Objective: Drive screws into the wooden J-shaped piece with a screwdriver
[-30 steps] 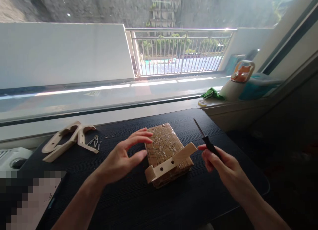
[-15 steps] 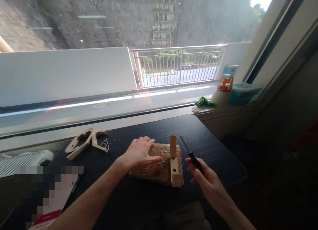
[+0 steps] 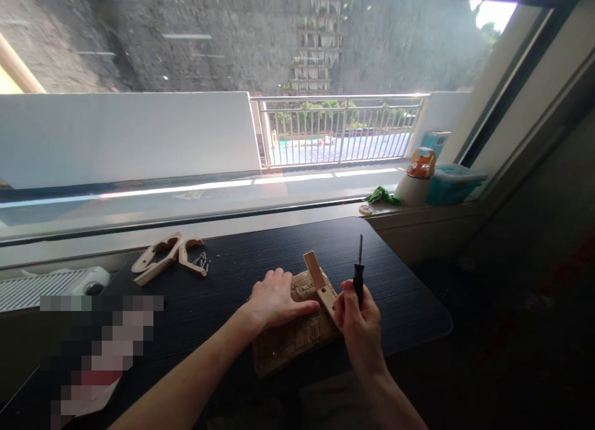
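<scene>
A rough wooden block (image 3: 297, 344) lies tilted on the dark table. Across its right end sits a pale wooden bracket (image 3: 314, 271) with a dark hole and an upright arm at its far end. My left hand (image 3: 275, 301) rests on the block's left part, fingers apart and thumb stretched over the top. Closed around the black handle of a screwdriver (image 3: 358, 275) is my right hand (image 3: 359, 318), beside the bracket and covering its near end. The screwdriver's shaft points up, away from the block.
Pale wooden hook-shaped pieces (image 3: 158, 256) and several screws (image 3: 201, 263) lie at the table's (image 3: 400, 293) far left. On the windowsill stand a white container with an orange top (image 3: 415, 185), a teal box (image 3: 458, 182) and a green cloth (image 3: 383, 196). A heater (image 3: 60, 287) is left.
The block and bracket have turned counterclockwise. My right hand has moved closer to the bracket, and the screwdriver has swung more upright. My left hand stays on the block.
</scene>
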`<state>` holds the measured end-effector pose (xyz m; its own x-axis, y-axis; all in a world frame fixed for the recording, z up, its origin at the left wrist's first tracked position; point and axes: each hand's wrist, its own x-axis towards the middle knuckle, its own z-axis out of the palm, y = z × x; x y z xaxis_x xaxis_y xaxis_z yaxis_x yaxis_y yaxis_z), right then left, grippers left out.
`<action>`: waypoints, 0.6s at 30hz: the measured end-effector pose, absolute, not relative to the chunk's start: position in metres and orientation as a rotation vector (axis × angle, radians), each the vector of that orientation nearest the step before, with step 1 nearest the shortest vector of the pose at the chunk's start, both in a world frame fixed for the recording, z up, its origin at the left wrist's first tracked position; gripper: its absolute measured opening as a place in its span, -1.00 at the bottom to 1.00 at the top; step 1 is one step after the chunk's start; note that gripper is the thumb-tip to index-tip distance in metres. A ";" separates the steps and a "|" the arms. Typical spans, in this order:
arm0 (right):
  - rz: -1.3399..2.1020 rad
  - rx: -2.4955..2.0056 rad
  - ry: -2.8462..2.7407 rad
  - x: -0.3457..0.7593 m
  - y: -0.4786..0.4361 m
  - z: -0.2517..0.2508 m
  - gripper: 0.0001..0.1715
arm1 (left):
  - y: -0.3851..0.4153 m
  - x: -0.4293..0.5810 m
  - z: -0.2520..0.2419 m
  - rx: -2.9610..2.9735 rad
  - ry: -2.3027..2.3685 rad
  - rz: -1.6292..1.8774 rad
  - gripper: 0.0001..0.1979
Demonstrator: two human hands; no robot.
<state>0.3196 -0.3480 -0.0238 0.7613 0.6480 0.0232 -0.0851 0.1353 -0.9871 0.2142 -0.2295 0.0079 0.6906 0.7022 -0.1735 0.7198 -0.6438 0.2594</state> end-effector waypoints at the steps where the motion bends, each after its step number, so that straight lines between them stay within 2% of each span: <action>1: 0.557 -1.328 -0.500 0.319 -0.347 -0.024 -0.61 | -0.231 0.213 0.006 2.569 1.149 -0.086 -0.15; 4: 0.513 -1.282 -0.454 0.316 -0.346 -0.023 -0.58 | -0.232 0.210 0.005 2.531 1.194 -0.077 -0.12; 9: 0.492 -1.208 -0.458 0.306 -0.339 -0.028 -0.64 | -0.217 0.203 0.011 2.395 1.173 -0.123 -0.13; 11: 0.523 -1.159 -0.496 0.303 -0.335 -0.031 -0.66 | -0.208 0.197 0.015 2.150 1.045 -0.194 -0.25; 14: 0.591 -1.112 -0.625 0.304 -0.332 -0.030 -0.72 | -0.197 0.183 0.020 1.795 0.829 -0.122 -0.43; 18: 0.741 -1.144 -0.974 0.316 -0.335 -0.014 -0.78 | -0.195 0.162 0.028 1.617 0.812 0.013 -0.44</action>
<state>0.3158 -0.3355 -0.0143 0.4102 0.8785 0.2448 -0.0017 0.2692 -0.9631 0.1620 -0.1945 0.0280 0.7509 0.5031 -0.4278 0.4887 0.0124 0.8724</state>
